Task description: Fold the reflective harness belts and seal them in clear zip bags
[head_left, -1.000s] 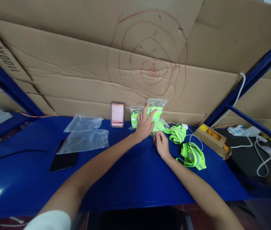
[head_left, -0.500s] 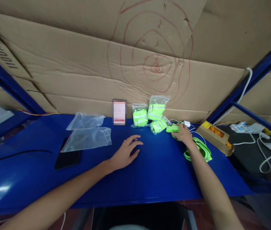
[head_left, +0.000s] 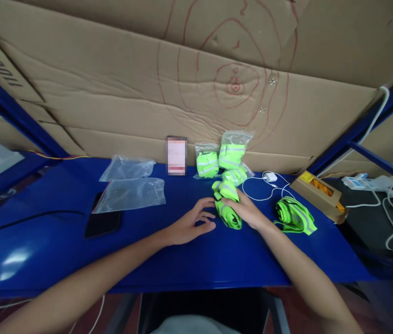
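My right hand point(head_left: 247, 210) grips a rolled neon-green reflective strap point(head_left: 229, 211) with grey bands, over the middle of the blue table point(head_left: 189, 264). Just left of the roll is my left hand point(head_left: 193, 223), its fingers curved and apart with nothing in them. Behind the roll, green straps packed in clear zip bags stand by the cardboard: one bag point(head_left: 207, 163) at left, another point(head_left: 231, 155) at right, and a third point(head_left: 234, 175) lying in front. A second loose strap bundle point(head_left: 295, 214) rests to the right of my right forearm.
Two flat clear bags, one point(head_left: 127, 168) behind the other point(head_left: 132, 194), lie at left, the nearer overlapping a black phone point(head_left: 102, 222). A small upright card or screen point(head_left: 176, 156) leans on the cardboard wall point(head_left: 120, 111). At right are a white charger point(head_left: 270, 176) and an open cardboard box point(head_left: 320, 195).
My right hand has moved left, bringing a green strap roll from the right side to the table's middle. My left hand has shifted slightly right. The camera view has tilted a little down.
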The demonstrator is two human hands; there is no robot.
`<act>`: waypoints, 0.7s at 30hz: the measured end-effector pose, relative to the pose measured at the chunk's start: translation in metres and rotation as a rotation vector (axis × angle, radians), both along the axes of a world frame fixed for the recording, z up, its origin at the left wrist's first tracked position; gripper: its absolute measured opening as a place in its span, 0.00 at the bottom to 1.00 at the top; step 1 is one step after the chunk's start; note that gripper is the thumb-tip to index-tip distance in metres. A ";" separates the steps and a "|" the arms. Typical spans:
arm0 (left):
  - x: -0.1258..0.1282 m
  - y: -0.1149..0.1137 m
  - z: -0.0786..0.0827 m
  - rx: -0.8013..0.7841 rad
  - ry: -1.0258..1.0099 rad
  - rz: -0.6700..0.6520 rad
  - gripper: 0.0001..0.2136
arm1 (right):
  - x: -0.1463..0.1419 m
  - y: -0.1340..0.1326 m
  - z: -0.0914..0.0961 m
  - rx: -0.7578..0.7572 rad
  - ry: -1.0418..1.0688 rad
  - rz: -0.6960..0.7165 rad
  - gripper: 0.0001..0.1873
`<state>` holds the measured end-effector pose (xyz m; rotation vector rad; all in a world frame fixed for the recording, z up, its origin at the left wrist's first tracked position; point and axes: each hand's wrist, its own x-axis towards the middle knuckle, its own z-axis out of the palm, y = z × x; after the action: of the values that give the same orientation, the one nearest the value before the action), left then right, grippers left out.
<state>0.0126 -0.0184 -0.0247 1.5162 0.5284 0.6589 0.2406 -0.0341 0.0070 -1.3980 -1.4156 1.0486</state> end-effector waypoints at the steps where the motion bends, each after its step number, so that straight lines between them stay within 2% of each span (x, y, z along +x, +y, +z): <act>1: 0.000 -0.001 0.001 -0.076 -0.052 0.000 0.34 | -0.012 -0.002 -0.003 -0.006 0.173 -0.048 0.20; 4: -0.002 0.001 0.006 -0.283 -0.141 0.069 0.39 | -0.034 -0.006 -0.008 -0.064 0.528 -0.176 0.22; 7: -0.003 0.004 0.012 -0.451 -0.191 0.102 0.42 | -0.035 -0.007 -0.007 -0.068 0.654 -0.237 0.20; 9: -0.003 0.006 0.013 -0.526 -0.212 0.130 0.44 | -0.032 -0.007 -0.005 -0.026 0.669 -0.238 0.19; 12: -0.002 0.009 0.011 -0.577 -0.205 0.185 0.42 | -0.029 -0.007 -0.001 0.023 0.633 -0.208 0.18; 17: -0.001 0.010 0.008 -0.577 -0.187 0.215 0.41 | -0.031 -0.011 0.002 0.029 0.607 -0.107 0.17; 21: -0.001 0.011 0.011 -0.546 -0.168 0.266 0.41 | -0.025 -0.008 -0.001 0.036 0.572 -0.137 0.16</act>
<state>0.0116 -0.0077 -0.0138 0.8785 0.7193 0.7631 0.2159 -0.0420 0.0056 -1.0357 -0.9026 1.2025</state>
